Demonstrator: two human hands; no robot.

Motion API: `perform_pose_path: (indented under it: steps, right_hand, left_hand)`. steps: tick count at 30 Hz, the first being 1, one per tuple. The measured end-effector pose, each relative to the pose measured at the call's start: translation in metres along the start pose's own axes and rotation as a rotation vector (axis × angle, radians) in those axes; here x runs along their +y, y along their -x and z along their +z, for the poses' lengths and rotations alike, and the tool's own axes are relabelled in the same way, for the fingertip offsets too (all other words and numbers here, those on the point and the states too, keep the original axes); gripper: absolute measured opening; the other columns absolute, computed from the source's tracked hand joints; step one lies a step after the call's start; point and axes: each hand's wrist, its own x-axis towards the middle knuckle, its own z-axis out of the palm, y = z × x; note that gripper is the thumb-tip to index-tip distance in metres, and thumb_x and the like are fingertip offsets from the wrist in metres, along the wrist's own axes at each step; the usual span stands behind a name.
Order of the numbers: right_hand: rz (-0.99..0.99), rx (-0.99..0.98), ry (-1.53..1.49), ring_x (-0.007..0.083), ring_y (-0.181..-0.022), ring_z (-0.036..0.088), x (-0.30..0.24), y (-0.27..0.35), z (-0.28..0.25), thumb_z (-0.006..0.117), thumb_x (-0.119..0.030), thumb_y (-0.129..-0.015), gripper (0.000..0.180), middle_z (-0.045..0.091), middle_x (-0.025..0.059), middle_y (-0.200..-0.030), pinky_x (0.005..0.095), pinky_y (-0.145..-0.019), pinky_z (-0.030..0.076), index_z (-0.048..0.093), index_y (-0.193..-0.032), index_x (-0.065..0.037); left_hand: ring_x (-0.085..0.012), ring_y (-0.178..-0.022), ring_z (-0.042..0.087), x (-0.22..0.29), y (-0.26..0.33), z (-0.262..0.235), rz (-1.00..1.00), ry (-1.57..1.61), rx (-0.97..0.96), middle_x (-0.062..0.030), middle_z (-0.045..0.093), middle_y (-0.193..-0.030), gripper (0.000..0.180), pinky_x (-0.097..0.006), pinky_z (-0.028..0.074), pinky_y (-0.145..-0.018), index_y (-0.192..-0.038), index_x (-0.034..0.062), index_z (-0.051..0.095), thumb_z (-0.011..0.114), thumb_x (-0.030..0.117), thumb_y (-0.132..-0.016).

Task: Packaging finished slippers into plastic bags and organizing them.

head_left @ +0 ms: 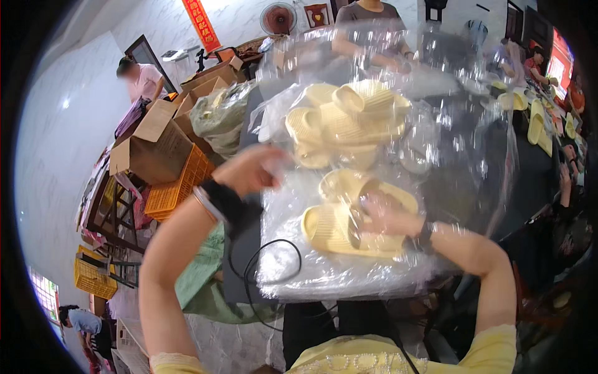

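Note:
A pair of pale yellow slippers (327, 229) lies on a stack of clear plastic bags (349, 280) at the near edge of the table. My right hand (389, 215) is closed on these slippers, seen through shiny clear film. A large clear plastic bag (461, 162), smeared by motion, spreads up and across the table. Left of the slippers, my left hand (254, 169) is raised near the film's edge. Its fingers are blurred, so whether they pinch the film is unclear. Beyond, more yellow slippers (349, 121) sit in a heap, partly veiled by the film.
A black cable (248, 274) loops over the table's near left edge. To the left stand cardboard boxes (152, 143), an orange crate (180, 184) and a stuffed sack (224, 115). A person (370, 31) stands across the table; others work at the right and left.

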Motion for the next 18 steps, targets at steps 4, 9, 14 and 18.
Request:
perform_pose_path:
  steps: [4,9,14,18]
  right_hand:
    - [-0.182,0.162,0.037,0.0382,-0.092,0.054,0.042,-0.023,0.025,0.065,-0.033,-0.073,0.04,0.045,0.0235,-0.109,0.0447,-0.074,0.047,0.058,-0.094,0.0]
    - [-0.008,0.082,0.153,0.0389,-0.09,0.057,-0.011,-0.021,-0.001,0.057,-0.028,-0.077,0.04,0.053,0.0243,-0.106,0.0418,-0.079,0.047,0.058,-0.102,0.003]
    - [0.247,-0.191,0.054,0.0367,-0.101,0.054,-0.031,-0.019,-0.026,0.056,-0.029,-0.079,0.041,0.051,0.0238,-0.116,0.0437,-0.085,0.044,0.057,-0.106,0.002]
    - [0.129,0.071,-0.391,0.032,-0.099,0.054,0.003,-0.006,-0.007,0.062,-0.019,-0.078,0.028,0.056,0.0197,-0.107,0.0378,-0.083,0.046,0.06,-0.099,-0.001]
  left_hand:
    - [-0.0277,-0.074,0.065,-0.109,0.025,0.032,-0.399,0.153,0.04,-0.0071,0.054,-0.064,0.029,-0.035,0.052,-0.061,-0.109,0.0011,0.048,0.041,0.025,-0.094]
    - [-0.0336,-0.087,0.064,-0.166,0.058,0.026,-0.38,0.283,0.086,-0.0114,0.058,-0.083,0.029,-0.035,0.052,-0.064,-0.107,-0.0044,0.041,0.031,0.02,-0.096]
    - [-0.0355,-0.096,0.061,-0.175,0.064,0.017,-0.356,0.417,0.177,-0.0225,0.058,-0.102,0.031,-0.038,0.054,-0.074,-0.11,-0.0096,0.039,0.028,0.016,-0.096]
    - [-0.0354,-0.096,0.06,-0.17,0.06,0.007,-0.311,0.557,0.018,-0.0224,0.056,-0.103,0.03,-0.04,0.054,-0.079,-0.108,-0.0122,0.04,0.03,0.013,-0.096]
